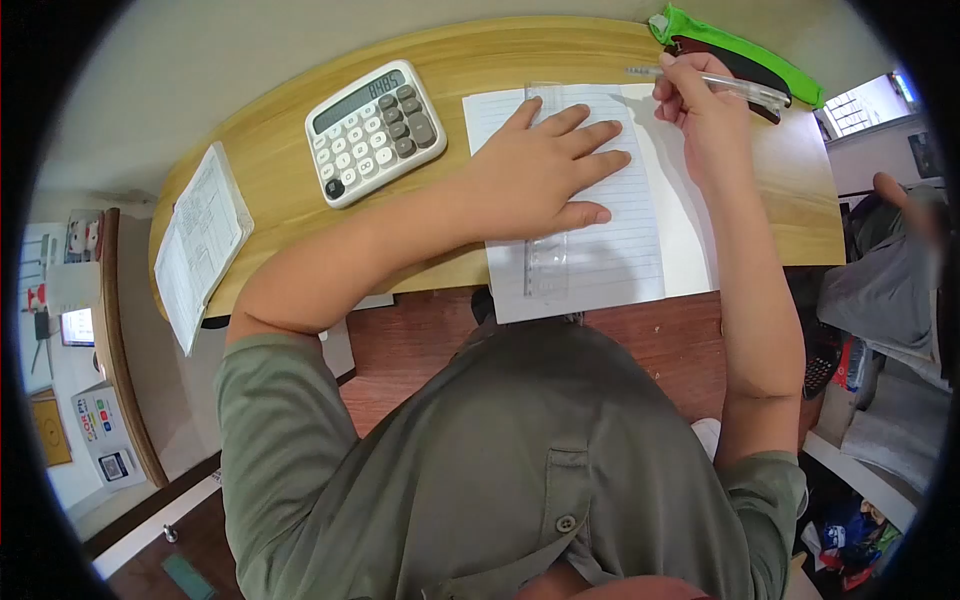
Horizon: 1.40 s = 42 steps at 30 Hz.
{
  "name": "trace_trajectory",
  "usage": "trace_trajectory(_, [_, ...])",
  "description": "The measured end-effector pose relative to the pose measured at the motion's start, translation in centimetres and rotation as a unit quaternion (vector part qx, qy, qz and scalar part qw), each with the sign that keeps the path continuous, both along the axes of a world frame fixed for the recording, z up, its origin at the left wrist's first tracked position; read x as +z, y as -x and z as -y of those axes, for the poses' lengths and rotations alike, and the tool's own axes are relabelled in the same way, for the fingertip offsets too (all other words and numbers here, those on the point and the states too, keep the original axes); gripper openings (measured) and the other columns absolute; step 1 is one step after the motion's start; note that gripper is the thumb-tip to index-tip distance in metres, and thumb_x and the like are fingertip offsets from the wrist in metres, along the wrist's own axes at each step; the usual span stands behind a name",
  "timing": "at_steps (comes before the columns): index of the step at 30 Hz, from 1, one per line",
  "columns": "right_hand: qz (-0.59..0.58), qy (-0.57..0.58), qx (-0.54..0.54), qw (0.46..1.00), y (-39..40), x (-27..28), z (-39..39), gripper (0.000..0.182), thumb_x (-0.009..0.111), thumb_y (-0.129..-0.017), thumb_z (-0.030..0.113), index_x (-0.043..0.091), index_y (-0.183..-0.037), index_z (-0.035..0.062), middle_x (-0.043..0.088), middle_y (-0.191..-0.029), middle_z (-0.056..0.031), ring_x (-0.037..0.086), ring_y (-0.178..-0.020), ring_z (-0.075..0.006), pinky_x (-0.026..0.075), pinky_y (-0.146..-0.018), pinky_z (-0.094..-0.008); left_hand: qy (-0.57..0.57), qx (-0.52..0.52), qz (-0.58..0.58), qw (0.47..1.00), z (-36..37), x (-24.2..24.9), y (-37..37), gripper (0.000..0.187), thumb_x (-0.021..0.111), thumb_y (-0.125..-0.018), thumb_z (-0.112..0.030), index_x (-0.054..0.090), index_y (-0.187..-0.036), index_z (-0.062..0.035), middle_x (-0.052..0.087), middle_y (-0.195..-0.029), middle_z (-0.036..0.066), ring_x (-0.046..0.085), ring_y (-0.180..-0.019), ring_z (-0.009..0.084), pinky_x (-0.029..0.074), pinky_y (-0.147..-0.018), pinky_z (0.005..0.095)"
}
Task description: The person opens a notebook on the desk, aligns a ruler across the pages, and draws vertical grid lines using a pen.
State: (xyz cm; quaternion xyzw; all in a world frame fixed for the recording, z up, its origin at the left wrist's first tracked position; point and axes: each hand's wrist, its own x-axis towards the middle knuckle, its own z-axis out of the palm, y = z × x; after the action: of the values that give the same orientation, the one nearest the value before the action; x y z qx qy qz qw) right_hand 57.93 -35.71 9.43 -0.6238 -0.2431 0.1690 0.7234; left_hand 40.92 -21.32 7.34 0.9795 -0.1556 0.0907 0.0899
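Note:
My left hand point(545, 170) lies flat with fingers spread on a lined sheet of paper point(615, 265). Under that palm runs a clear ruler point(545, 270), its middle part hidden by the hand. Above the paper's upper right corner, my right hand point(697, 105) is closed around a clear pen point(750, 91), whose tip end points left. A plain white page point(690, 240) shows to the right of the lined one, below the right hand and forearm. Left of the paper sits a white calculator point(377, 133) with "8485" on its display.
At the far right corner of the wooden table point(480, 50) lie a bright green pouch point(740, 50) and a long dark object point(770, 80). A printed booklet point(203, 240) hangs over the left edge. Beyond, at right, part of another person point(880, 300) shows.

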Motion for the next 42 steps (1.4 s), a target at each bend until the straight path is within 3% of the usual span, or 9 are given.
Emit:
trace_trajectory(14, [0.037,0.039,-0.027,0.998,0.2,-1.2,-2.2,0.016,0.067,-0.093,0.017,0.057,-0.083,0.0087,0.057,-0.069,0.0001,0.051,-0.061,-0.0065,0.043,-0.058,-0.0233,0.038,0.018,0.053,0.998,0.1,0.0,1.1,0.06,0.072,-0.086,-0.038,0.057,-0.137,-0.009,0.048,-0.148,0.015,0.046,-0.134,0.0385,0.041,-0.106,0.0553])
trace_trajectory(19, [-0.002,0.03,-0.052,0.998,0.5,-2.5,-2.2,0.015,0.067,-0.092,0.015,0.057,-0.085,0.0069,0.056,-0.071,0.001,0.052,-0.063,-0.0062,0.045,-0.059,-0.0244,0.049,0.033,0.056,0.997,0.2,0.3,1.5,0.06,0.074,-0.084,-0.037,0.059,-0.135,-0.0084,0.05,-0.146,0.016,0.047,-0.132,0.0381,0.042,-0.106,0.0541])
trace_trajectory(24, [0.065,0.044,-0.027,0.997,0.7,-2.7,-2.3,0.016,0.068,-0.091,0.014,0.056,-0.083,0.0066,0.054,-0.069,0.0021,0.05,-0.062,-0.0057,0.043,-0.06,-0.0228,0.04,0.064,0.052,0.996,0.7,0.6,2.0,0.06,0.075,-0.083,-0.038,0.06,-0.134,-0.0078,0.053,-0.143,0.017,0.049,-0.131,0.038,0.041,-0.106,0.054])
trace_trajectory(42, [0.084,0.056,0.008,0.995,0.7,-3.0,-2.4,0.017,0.071,-0.091,0.016,0.059,-0.085,0.0049,0.059,-0.07,-0.0001,0.054,-0.066,-0.0065,0.042,-0.062,-0.0216,0.024,0.084,0.052,0.995,0.8,0.7,2.2,0.059,0.076,-0.082,-0.037,0.062,-0.13,-0.0054,0.054,-0.141,0.018,0.051,-0.127,0.0398,0.043,-0.103,0.0526])
